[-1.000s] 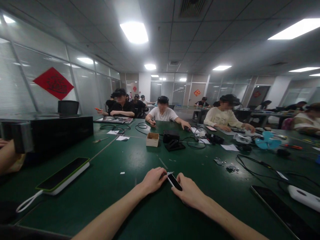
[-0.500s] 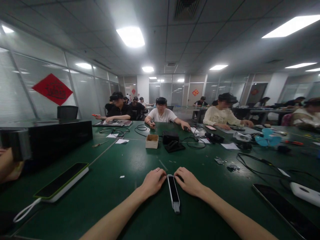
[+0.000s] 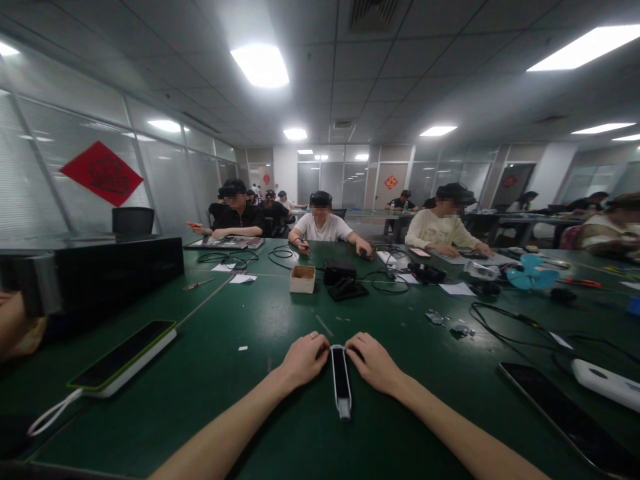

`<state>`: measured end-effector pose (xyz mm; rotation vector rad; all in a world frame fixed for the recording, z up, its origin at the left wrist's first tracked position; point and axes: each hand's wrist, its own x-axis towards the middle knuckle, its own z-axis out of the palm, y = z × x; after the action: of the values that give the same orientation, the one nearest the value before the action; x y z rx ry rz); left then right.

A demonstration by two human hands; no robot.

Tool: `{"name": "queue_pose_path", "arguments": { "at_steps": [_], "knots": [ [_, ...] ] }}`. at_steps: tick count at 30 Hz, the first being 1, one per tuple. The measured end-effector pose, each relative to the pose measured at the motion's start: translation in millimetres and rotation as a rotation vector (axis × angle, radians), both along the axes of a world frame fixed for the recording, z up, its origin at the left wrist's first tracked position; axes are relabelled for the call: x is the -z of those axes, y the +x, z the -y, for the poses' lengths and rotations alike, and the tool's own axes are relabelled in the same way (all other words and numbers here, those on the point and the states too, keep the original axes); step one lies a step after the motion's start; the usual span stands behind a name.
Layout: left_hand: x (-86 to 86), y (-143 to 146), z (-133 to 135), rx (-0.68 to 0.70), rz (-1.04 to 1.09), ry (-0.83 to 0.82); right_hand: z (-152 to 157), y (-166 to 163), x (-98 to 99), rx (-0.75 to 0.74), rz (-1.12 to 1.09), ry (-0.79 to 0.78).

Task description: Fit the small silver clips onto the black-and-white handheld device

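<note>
A slim pen-shaped device (image 3: pixel 341 380) with a pale frame, a long black screen and a grey tip lies on the green table, its tip towards me; it looks like a scanning pen. My left hand (image 3: pixel 306 358) has curled fingers against the left side of its far end. On the opposite side, my right hand (image 3: pixel 373 360) bends its fingertips in against the same end. Both wrists rest low over the tabletop. The undersides of my fingers are hidden.
To the left lies a white device with a green-edged screen (image 3: pixel 123 353). A phone (image 3: pixel 560 413) and a white gadget (image 3: pixel 605 383) are at right. Ahead stand a small box (image 3: pixel 303 280) and a blue fan (image 3: pixel 533 272). Co-workers sit across the table.
The scanning pen's near tip has swung slightly left, so it lies straighter towards me. Both hands stay at its far end. The whole view has shifted a little.
</note>
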<state>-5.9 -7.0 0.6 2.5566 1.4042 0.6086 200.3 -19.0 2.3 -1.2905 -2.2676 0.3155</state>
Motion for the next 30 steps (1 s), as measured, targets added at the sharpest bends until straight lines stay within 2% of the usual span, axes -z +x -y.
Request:
{"name": "queue_pose_path", "arguments": {
  "at_steps": [11,30],
  "knots": [
    [-2.3,-1.2,-0.3,-0.010,0.023,-0.026,-2.1,0.8,1.1,0.045,-0.055,0.015],
    [1.9,-1.6,-2.2,-0.006,0.023,-0.006,-1.6,0.9,1.5,0.061,-0.025,0.031]
  ]
}}
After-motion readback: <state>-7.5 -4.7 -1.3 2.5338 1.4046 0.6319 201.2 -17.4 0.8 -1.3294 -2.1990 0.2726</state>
